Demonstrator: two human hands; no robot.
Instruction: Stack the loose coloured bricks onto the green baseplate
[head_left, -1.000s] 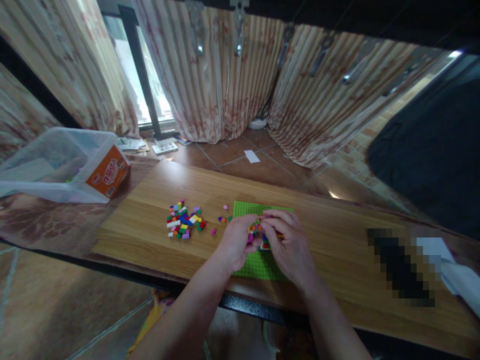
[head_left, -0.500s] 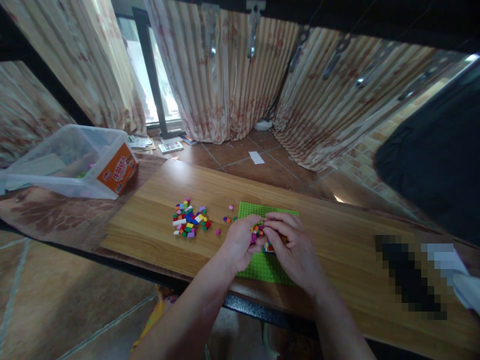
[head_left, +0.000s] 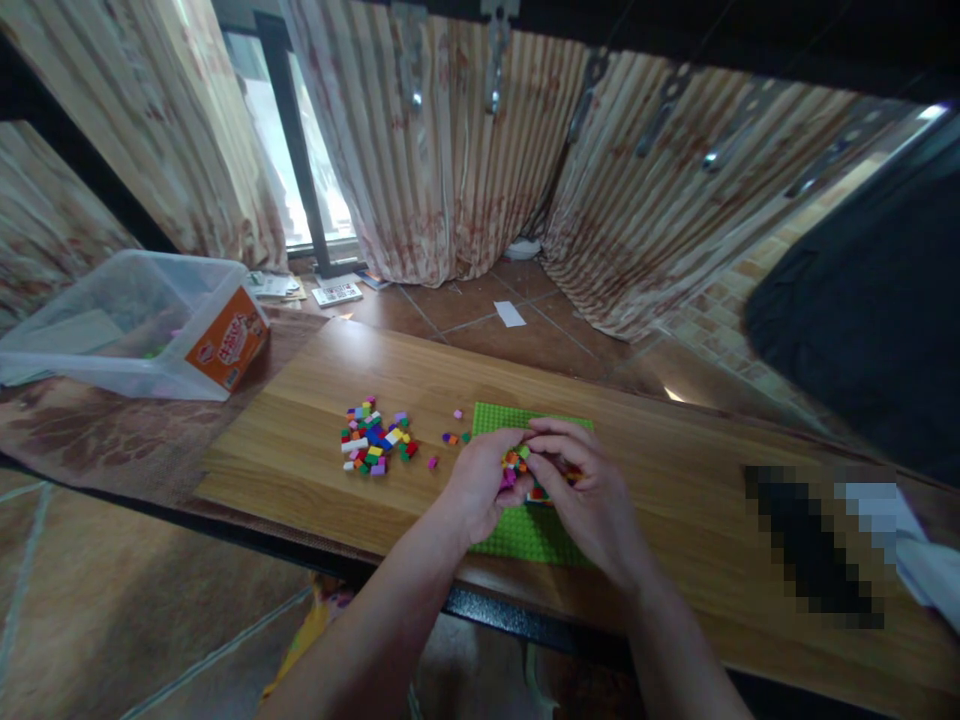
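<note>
A: Where are the bricks?

B: A cluster of small bricks (head_left: 514,461) sits in the cupped left hand (head_left: 478,482), above the green baseplate (head_left: 534,542). A loose pile (head_left: 378,440) lies on the tabletop (head_left: 675,520), to the left of the baseplate, with a few strays (head_left: 451,438) between the two.

A: And the fingers?

B: The left ones curl round the cluster. On the right hand (head_left: 589,492), thumb and forefinger come close together beside a light green brick (head_left: 524,453); I can't tell whether they pinch it or only touch it.

A: Which step is this, then?

B: Sorting or joining small pieces in the hands, I'd judge. Under the right hand, a partly hidden red-and-white piece (head_left: 538,494) shows over the baseplate.

A: What does the next move call for?

B: Probably a steady left palm and a precise fingertip grip, so that no neighbouring brick spills.
</note>
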